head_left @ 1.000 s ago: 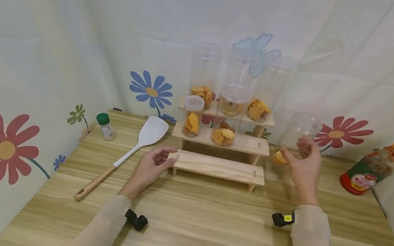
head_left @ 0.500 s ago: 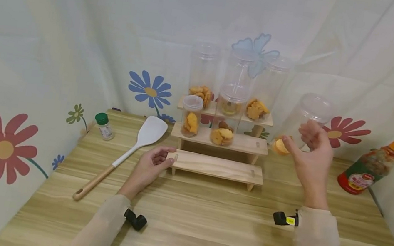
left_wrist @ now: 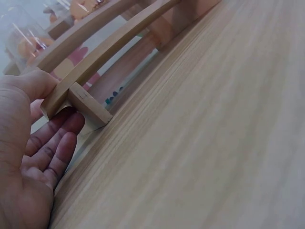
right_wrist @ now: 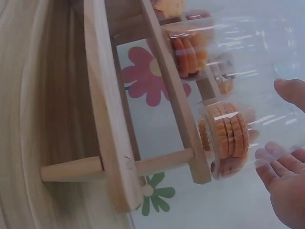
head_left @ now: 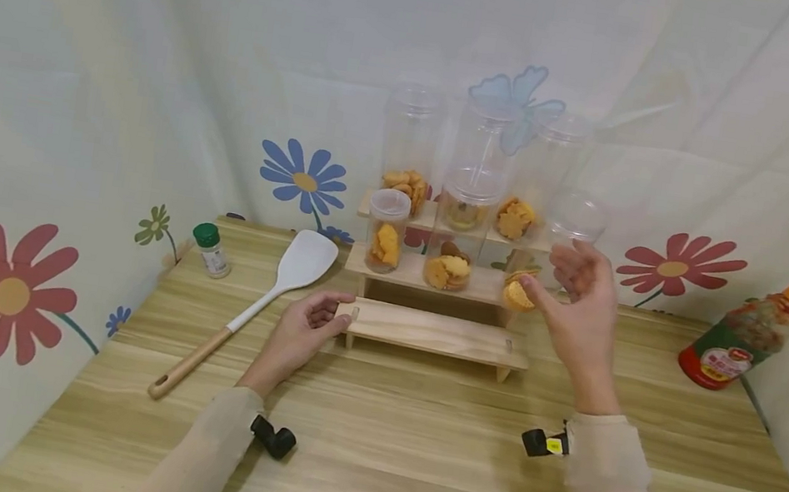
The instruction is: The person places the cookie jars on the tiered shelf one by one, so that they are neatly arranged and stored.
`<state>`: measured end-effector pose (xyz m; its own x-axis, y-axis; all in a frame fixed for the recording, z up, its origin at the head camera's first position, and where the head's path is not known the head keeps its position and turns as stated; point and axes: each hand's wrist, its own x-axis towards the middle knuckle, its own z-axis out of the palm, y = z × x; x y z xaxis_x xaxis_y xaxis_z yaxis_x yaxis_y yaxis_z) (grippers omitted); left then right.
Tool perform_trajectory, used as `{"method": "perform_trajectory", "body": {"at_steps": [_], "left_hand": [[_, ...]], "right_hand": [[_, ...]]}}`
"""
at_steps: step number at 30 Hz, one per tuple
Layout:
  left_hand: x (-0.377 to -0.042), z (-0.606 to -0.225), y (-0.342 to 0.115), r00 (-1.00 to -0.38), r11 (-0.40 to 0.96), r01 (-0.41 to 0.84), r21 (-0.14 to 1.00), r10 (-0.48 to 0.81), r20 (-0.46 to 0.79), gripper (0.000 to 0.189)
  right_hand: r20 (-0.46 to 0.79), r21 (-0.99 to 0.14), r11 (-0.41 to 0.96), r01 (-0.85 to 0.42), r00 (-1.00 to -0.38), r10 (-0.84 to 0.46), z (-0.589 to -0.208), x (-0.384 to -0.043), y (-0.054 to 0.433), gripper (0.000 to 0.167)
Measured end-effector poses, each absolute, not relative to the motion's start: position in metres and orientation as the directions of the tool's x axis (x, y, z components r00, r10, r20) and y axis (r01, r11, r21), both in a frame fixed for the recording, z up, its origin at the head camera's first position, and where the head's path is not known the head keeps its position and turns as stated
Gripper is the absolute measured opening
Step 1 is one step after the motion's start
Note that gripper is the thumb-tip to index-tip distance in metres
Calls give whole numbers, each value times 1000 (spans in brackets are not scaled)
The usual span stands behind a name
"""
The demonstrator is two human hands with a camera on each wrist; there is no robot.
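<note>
A three-tier wooden display rack stands on the table. My left hand grips the left end of its lowest shelf, thumb above and fingers beneath. My right hand holds a clear plastic jar of round cookies, thumb on one side and fingers on the other. That jar is at the right end of the middle shelf; whether its base rests there I cannot tell. On the middle shelf are also a small jar and a taller cookie jar.
Three tall clear jars stand on the top shelf, among them the left one and the right one. A white spatula and a green-capped shaker are at left. A sauce bottle stands at right, near the curtain.
My right hand has lifted the jar from right of the rack and brought it left to the middle shelf's right end. The left hand stays on the lowest shelf.
</note>
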<state>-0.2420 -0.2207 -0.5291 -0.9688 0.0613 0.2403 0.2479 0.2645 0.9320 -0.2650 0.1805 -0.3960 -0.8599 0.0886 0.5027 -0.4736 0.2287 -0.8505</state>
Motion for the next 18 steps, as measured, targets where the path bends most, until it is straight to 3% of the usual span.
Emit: {"method": "perform_trajectory", "body": {"at_steps": [6,18], "left_hand": [[-242,-530,-221,-969,261,248,933,66,239,33],[-243,-529,-221,-970,257,245,935,61,237,33]], "right_hand": [[487,-859,218,-463,-870,75,-403,-267,175,75],[519,-802,406,-439,-848,108,-413,-272,171,73]]}}
